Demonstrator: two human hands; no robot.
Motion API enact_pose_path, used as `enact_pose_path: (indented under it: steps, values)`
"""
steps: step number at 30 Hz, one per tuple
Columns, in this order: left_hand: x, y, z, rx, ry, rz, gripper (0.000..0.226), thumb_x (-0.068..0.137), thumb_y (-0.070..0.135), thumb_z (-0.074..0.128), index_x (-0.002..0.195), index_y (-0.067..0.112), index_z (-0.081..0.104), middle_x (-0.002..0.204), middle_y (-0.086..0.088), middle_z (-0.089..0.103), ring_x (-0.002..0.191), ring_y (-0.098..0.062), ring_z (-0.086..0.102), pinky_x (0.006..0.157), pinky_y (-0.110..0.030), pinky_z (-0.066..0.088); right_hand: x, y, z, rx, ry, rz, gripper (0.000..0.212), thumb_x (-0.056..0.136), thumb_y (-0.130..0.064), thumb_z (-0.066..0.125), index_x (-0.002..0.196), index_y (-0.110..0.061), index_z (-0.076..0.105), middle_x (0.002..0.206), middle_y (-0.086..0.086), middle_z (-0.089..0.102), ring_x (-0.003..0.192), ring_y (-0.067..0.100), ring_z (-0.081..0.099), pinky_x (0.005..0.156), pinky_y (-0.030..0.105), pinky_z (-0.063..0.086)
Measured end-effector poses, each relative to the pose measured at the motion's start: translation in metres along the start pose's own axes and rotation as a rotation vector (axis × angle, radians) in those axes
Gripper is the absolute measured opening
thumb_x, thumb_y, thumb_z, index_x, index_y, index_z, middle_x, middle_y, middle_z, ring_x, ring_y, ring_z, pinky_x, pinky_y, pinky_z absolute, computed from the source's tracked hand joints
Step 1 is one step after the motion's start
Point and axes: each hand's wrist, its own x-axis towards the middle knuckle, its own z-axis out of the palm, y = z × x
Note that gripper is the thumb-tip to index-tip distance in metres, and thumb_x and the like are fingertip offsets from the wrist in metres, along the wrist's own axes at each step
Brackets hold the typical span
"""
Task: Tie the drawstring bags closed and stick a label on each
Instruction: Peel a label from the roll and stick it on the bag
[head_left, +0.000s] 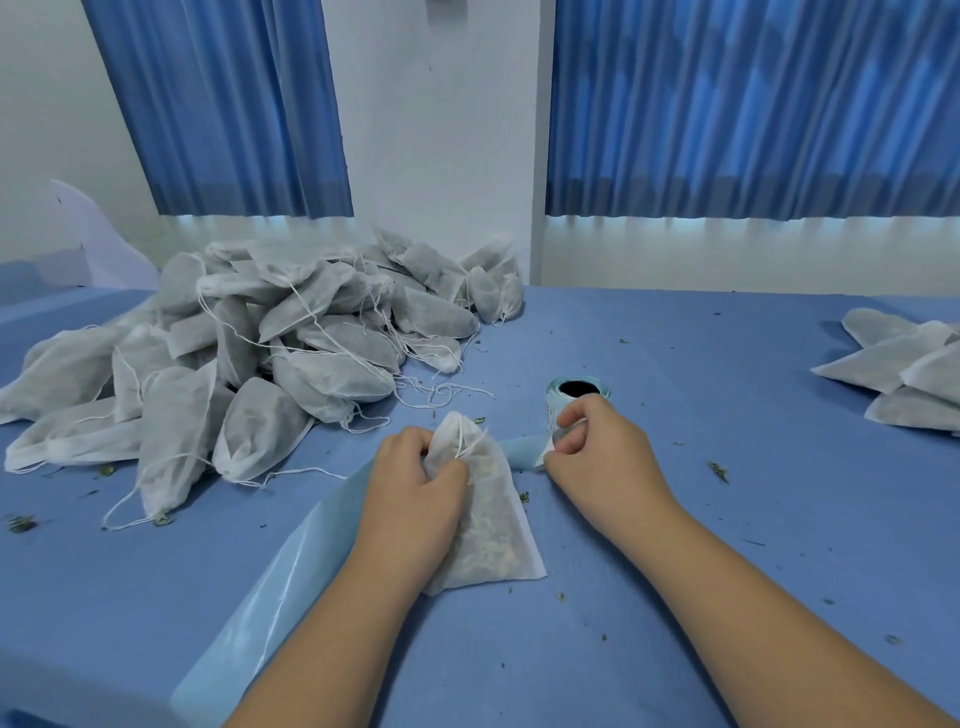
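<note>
1. The left grip (415, 488) clasped the neck of a filled drawstring bag (493, 525), which lay on the blue table (727, 467).
2. The right grip (597, 452) pinched a label (545, 452) just beside the label roll (576, 389).
3. A heap of bags (270, 343) lay behind, left.

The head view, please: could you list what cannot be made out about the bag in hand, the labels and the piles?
All in the head view:
The held bag: the left hand grips its neck, hiding any knot.
The label: the right hand pinches it; print too small to read.
The label roll: partly covered by that hand.
The right pile: cut off by the right edge.
</note>
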Motion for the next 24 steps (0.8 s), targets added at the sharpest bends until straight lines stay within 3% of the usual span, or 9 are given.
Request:
enact_pose_path:
  steps: [4,10,17,21,24]
  values:
    - [0.0,0.0,0.0,0.0,0.0,-0.004,0.007,0.085,0.013,0.053,0.09,0.017,0.058,0.1,0.003,0.054,0.086,-0.006,0.052,0.062,-0.019,0.032,-0.002,0.001,-0.004,-0.028,0.014,0.062,0.017,0.08,-0.01,0.06,0.081,-0.025,0.051,0.083,-0.007,0.062,0.075,0.007,0.055,0.057,0.02,0.039]
    - [-0.001,0.001,-0.001,0.009,-0.001,-0.019,0.005,0.086,0.014,0.054,0.089,0.016,0.057,0.099,0.003,0.054,0.086,-0.008,0.052,0.062,-0.021,0.033,-0.003,0.002,-0.01,-0.041,-0.085,0.104,0.017,0.081,-0.013,0.059,0.091,-0.027,0.057,0.071,-0.012,0.051,0.062,0.004,0.048,0.052,0.021,0.033]
    - [-0.003,0.002,-0.002,-0.02,-0.017,-0.019,0.008,0.087,0.014,0.054,0.091,0.018,0.059,0.102,0.003,0.055,0.086,-0.009,0.054,0.064,-0.023,0.035,-0.008,0.002,-0.019,-0.053,-0.168,0.098,0.024,0.082,-0.015,0.056,0.097,-0.032,0.057,0.072,-0.012,0.046,0.06,0.004,0.045,0.05,0.02,0.032]
    - [-0.007,0.004,-0.004,-0.04,-0.029,0.043,0.012,0.086,0.014,0.056,0.09,0.025,0.059,0.101,0.009,0.053,0.08,0.006,0.051,0.063,-0.015,0.035,-0.007,0.006,-0.031,0.075,-0.168,0.069,0.024,0.083,-0.01,0.053,0.092,-0.032,0.059,0.063,-0.011,0.042,0.047,0.003,0.04,0.044,0.012,0.031]
    - [-0.012,0.006,-0.004,-0.001,-0.05,0.17,0.018,0.087,0.01,0.059,0.091,0.027,0.06,0.101,0.01,0.052,0.082,0.009,0.05,0.067,-0.005,0.035,-0.009,0.009,-0.045,0.226,-0.161,0.053,0.031,0.083,-0.004,0.052,0.092,-0.032,0.063,0.061,-0.011,0.041,0.056,0.013,0.042,0.056,0.027,0.037]
